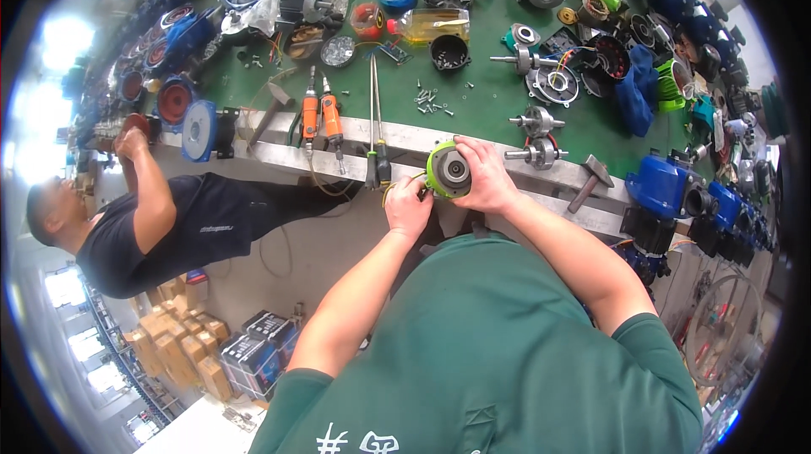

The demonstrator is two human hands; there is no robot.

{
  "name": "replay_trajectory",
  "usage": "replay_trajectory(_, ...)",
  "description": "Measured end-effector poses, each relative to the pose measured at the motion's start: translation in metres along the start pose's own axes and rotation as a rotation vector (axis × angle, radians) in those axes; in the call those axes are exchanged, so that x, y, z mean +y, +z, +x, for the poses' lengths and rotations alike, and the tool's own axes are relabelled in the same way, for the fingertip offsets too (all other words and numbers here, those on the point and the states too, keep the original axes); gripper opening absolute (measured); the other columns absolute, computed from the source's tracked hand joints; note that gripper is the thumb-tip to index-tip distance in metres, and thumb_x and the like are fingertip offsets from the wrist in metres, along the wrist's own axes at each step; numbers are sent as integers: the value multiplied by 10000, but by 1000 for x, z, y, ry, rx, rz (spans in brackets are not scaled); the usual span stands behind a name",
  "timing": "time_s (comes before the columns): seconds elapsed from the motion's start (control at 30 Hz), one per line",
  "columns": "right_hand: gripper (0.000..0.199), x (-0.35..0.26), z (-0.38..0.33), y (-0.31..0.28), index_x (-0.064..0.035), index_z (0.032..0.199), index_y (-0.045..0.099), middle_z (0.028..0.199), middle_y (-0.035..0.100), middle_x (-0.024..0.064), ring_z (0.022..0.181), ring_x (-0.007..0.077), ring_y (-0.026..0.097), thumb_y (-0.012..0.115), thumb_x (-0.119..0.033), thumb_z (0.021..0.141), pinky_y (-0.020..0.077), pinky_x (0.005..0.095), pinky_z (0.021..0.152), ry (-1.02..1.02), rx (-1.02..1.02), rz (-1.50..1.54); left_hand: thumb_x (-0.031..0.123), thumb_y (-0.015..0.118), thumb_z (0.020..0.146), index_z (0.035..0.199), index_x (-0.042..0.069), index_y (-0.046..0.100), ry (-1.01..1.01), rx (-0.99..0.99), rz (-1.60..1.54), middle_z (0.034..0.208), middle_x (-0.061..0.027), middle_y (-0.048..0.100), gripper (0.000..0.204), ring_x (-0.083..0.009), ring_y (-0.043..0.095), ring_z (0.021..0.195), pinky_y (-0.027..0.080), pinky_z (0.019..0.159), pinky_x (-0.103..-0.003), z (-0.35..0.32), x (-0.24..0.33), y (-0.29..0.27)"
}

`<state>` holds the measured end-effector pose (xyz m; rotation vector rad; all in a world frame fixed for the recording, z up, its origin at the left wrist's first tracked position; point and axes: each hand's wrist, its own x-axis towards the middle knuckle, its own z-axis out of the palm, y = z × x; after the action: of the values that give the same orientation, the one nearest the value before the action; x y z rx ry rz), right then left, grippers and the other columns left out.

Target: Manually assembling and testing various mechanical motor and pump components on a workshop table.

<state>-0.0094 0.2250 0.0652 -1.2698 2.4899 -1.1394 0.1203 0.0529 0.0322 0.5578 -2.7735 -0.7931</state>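
Note:
At the front edge of the bench I hold a round motor part (450, 170) with a bright green rim and a dark grey, ringed face. My right hand (487, 178) is wrapped round its right side, thumb near the face. By its lower left rim, my left hand (407, 208) is closed in a pinch, with thin yellowish wires (388, 193) coming out by the fingers. The fingertips are partly hidden. Just left of the part lie two long screwdrivers (378, 158). To the right are rotors with shafts (538, 153) on the metal edge.
Orange air screwdrivers (321, 119) and a hammer (272, 114) lie to the left; another hammer (589, 183) lies right. Loose screws (432, 102) are scattered on the green bench top (473, 108). Blue motors (661, 187) crowd the right. A co-worker (169, 222) works at left.

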Motion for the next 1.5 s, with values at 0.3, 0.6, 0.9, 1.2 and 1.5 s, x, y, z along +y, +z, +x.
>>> replay_trajectory(0.3,916,-9,3,0,-26,1347,456,1446,450,167,1326,380,437,887,-261,574,374,484,1122,90,0,-13,167,772,735,820,96,689,5,-10,-92,844,-77,621,138,-313,634,813,502,747,-442,3,2,-5)
replay_trajectory(0.6,925,-7,2,0,-9,1346,445,1433,446,190,1329,395,443,896,-225,569,397,482,1118,37,5,33,185,783,748,726,65,650,16,-31,-66,807,-88,606,180,-334,628,763,501,709,-450,5,1,-7)
replay_trajectory(0.9,950,-5,2,2,-19,1353,433,1428,444,203,1322,405,453,902,-177,542,410,475,1109,15,14,50,168,767,726,726,78,633,37,-23,-117,798,-84,588,162,-330,623,757,499,697,-456,8,-3,-7)
replay_trajectory(1.2,1003,-6,3,1,-32,1385,410,1454,429,202,1353,418,424,912,-173,528,390,492,1126,33,-34,50,177,771,720,750,80,637,40,-45,-95,806,-89,586,168,-332,621,737,496,681,-455,9,-6,-9)
replay_trajectory(1.5,864,13,-19,-35,-49,1407,460,1459,454,168,1341,355,441,873,-243,673,378,458,1126,247,82,100,181,777,755,950,88,711,19,-106,-191,886,-101,618,225,-318,650,818,530,731,-424,2,-12,-12)
